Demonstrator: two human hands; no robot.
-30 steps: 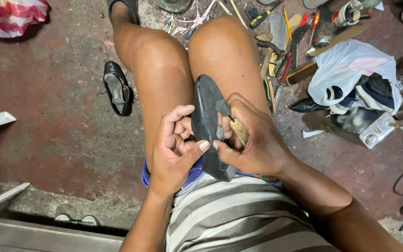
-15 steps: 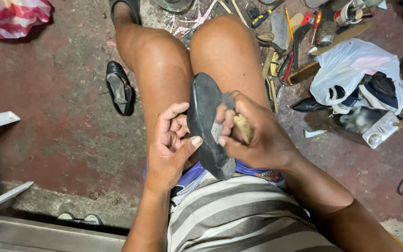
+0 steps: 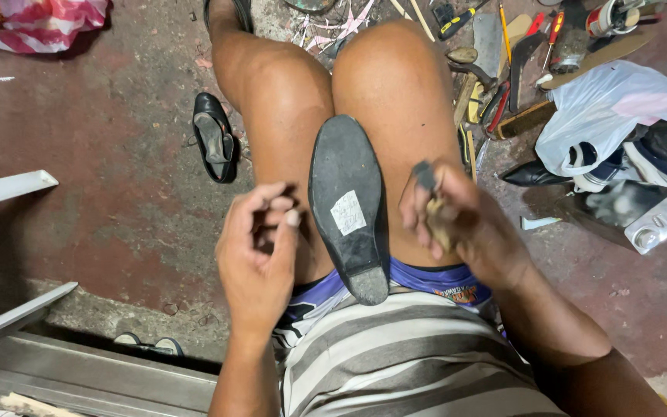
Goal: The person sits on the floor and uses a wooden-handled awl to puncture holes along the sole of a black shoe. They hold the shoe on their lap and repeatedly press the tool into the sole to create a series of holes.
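A black flat shoe [image 3: 349,208] is lying sole-up along the person's right thigh, heel toward the striped shirt [image 3: 403,363], with a pale sticker on the sole. No hand is holding it; it is only resting there. The right hand [image 3: 457,224] is hovering just beside it, closed around a small wood-handled tool [image 3: 431,202] with a dark tip. The left hand [image 3: 260,247] is hanging just to the other side, fingers curled loosely and gripping nothing.

To work the sole cleanly, I judge that the free hand should be pinning the shoe against the thigh, since it looks likely to slide under the tool.

Its mate, another black shoe [image 3: 214,137], is lying on the worn red concrete floor [image 3: 94,193]. Hand tools [image 3: 503,62] are lying scattered past the knees, beside a white plastic bag [image 3: 611,116] of shoes.
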